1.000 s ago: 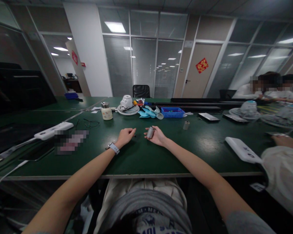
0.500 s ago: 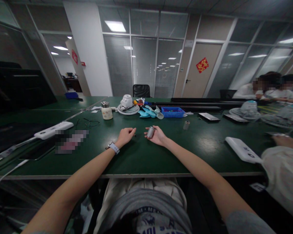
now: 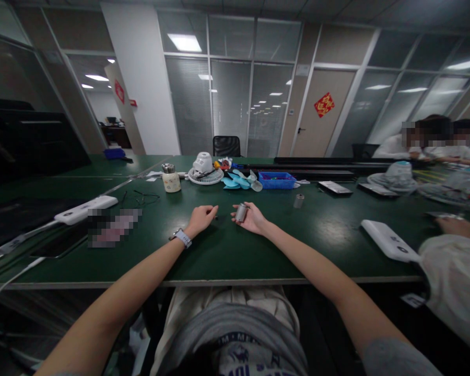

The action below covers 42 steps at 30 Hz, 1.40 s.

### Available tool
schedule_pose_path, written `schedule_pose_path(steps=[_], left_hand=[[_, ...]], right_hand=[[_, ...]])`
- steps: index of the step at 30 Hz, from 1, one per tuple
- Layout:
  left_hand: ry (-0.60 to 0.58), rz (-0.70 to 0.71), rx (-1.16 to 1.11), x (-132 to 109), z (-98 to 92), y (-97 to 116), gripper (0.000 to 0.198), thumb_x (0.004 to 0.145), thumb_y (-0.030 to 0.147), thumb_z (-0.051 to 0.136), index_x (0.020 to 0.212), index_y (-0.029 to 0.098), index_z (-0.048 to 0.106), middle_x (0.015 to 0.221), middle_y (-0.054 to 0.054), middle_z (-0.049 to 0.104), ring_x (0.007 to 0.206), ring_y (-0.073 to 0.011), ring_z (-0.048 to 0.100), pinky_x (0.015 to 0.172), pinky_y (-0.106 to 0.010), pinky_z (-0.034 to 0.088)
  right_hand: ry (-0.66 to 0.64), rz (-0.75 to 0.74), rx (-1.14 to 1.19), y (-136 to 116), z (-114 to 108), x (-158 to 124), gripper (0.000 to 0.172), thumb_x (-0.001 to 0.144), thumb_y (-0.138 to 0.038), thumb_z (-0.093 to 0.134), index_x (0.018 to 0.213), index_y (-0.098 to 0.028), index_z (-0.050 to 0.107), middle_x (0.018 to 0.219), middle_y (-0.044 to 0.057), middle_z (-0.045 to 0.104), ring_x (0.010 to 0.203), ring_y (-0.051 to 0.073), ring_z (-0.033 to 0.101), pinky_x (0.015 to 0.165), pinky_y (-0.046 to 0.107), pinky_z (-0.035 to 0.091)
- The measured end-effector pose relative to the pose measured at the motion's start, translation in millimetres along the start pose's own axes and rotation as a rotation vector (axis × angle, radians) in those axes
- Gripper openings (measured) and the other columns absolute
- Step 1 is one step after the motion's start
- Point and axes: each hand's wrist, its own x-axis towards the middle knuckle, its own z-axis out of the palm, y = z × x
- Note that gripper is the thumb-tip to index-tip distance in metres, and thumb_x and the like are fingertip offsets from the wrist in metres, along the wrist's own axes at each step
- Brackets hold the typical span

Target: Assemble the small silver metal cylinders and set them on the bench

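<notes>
My right hand point(image 3: 254, 219) is palm up with its fingers curled around a small silver metal cylinder point(image 3: 241, 213). To its left, my left hand point(image 3: 201, 218) rests low over the green table, thumb and fingers drawn together. By those fingertips is a tiny dark piece point(image 3: 216, 217); whether it is held or lying on the table I cannot make out. A second, similar cylinder point(image 3: 298, 201) stands on the table to the right of my right hand.
Beyond my hands are a white fan head with its grille point(image 3: 206, 175), light-blue fan blades point(image 3: 238, 180), a blue basket point(image 3: 277, 180) and a cream jar point(image 3: 172, 181). A white power bank point(image 3: 389, 241) lies to the right, near a co-worker's arm point(image 3: 460, 228). A white power strip point(image 3: 86, 209) is at left.
</notes>
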Motion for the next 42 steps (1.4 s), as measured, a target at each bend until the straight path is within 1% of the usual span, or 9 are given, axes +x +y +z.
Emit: schedule_pose_path(steps=[14, 22, 26, 29, 31, 33, 37, 39, 42], left_hand=[[0.003, -0.003, -0.001, 0.1, 1.6, -1.8, 0.052, 0.086, 0.055, 0.036, 0.056, 0.018, 0.056, 0.051, -0.001, 0.055, 0.054, -0.0144, 0.048, 0.055, -0.026, 0.029], [0.0, 0.0, -0.007, 1.0, 1.7, -2.3, 0.052, 0.085, 0.055, 0.035, 0.055, 0.019, 0.055, 0.05, -0.001, 0.054, 0.054, -0.0151, 0.047, 0.056, -0.027, 0.029], [-0.002, 0.001, -0.012, 0.6, 1.8, -2.0, 0.051, 0.085, 0.055, 0.036, 0.055, 0.019, 0.055, 0.05, -0.001, 0.054, 0.054, -0.0149, 0.047, 0.056, -0.026, 0.029], [-0.002, -0.001, -0.008, 0.2, 1.0, -1.2, 0.051, 0.086, 0.054, 0.036, 0.055, 0.018, 0.055, 0.051, 0.0, 0.053, 0.054, -0.0144, 0.047, 0.056, -0.026, 0.029], [0.004, 0.0, 0.0, 0.3, 0.5, -1.0, 0.051, 0.086, 0.054, 0.035, 0.055, 0.018, 0.055, 0.05, 0.0, 0.052, 0.054, -0.0144, 0.047, 0.056, -0.026, 0.028], [0.009, 0.006, 0.006, 0.5, 0.2, -1.5, 0.052, 0.086, 0.054, 0.035, 0.055, 0.018, 0.055, 0.049, 0.0, 0.052, 0.054, -0.0145, 0.047, 0.056, -0.026, 0.028], [0.005, 0.016, -0.006, 1.2, 1.3, -3.4, 0.052, 0.086, 0.055, 0.035, 0.056, 0.019, 0.056, 0.05, -0.001, 0.053, 0.053, -0.0149, 0.048, 0.056, -0.026, 0.029], [0.004, 0.012, -0.011, 1.5, 2.2, -4.3, 0.052, 0.086, 0.055, 0.035, 0.056, 0.019, 0.057, 0.05, -0.001, 0.054, 0.052, -0.015, 0.048, 0.055, -0.026, 0.029], [0.008, 0.015, -0.011, 1.9, 3.3, -5.0, 0.052, 0.086, 0.055, 0.036, 0.056, 0.019, 0.057, 0.05, -0.001, 0.054, 0.051, -0.0147, 0.048, 0.055, -0.027, 0.029]], right_hand=[[0.007, 0.007, -0.002, 0.4, 0.7, 1.4, 0.038, 0.095, -0.038, 0.024, 0.105, -0.016, 0.053, 0.074, 0.009, 0.063, 0.066, 0.02, 0.063, 0.05, 0.027, 0.048], [0.013, -0.002, -0.019, 0.4, 0.5, 1.2, 0.037, 0.098, -0.044, 0.03, 0.107, -0.016, 0.053, 0.076, 0.008, 0.064, 0.066, 0.018, 0.065, 0.054, 0.027, 0.052], [0.063, -0.049, -0.045, 8.3, 1.8, 7.0, 0.014, 0.095, -0.024, 0.046, 0.106, -0.017, 0.05, 0.077, 0.005, 0.063, 0.065, 0.015, 0.065, 0.056, 0.025, 0.055], [0.145, -0.134, -0.116, 13.4, 0.2, 14.8, 0.012, 0.091, -0.016, 0.051, 0.101, -0.019, 0.045, 0.073, 0.002, 0.062, 0.062, 0.014, 0.064, 0.058, 0.026, 0.056], [0.237, -0.251, -0.231, 8.6, -6.8, 17.9, 0.017, 0.09, -0.019, 0.055, 0.1, -0.021, 0.041, 0.071, 0.002, 0.062, 0.06, 0.015, 0.064, 0.059, 0.029, 0.056], [0.394, -0.449, -0.406, -6.4, -21.3, 15.9, 0.025, 0.088, -0.025, 0.059, 0.101, -0.022, 0.038, 0.075, 0.003, 0.063, 0.065, 0.017, 0.065, 0.065, 0.031, 0.056], [0.921, -0.843, -0.876, -57.2, -72.2, -7.3, 0.036, 0.086, -0.04, 0.058, 0.109, -0.02, 0.038, 0.102, 0.013, 0.064, 0.095, 0.023, 0.065, 0.087, 0.037, 0.049], [1.175, -0.902, -1.006, -81.0, -102.4, -23.9, 0.04, 0.088, -0.043, 0.054, 0.114, -0.018, 0.038, 0.113, 0.018, 0.061, 0.106, 0.026, 0.061, 0.093, 0.038, 0.045], [1.431, -0.787, -1.031, -101.6, -142.7, -44.7, 0.04, 0.09, -0.04, 0.049, 0.118, -0.013, 0.039, 0.119, 0.023, 0.059, 0.111, 0.029, 0.059, 0.096, 0.04, 0.043]])
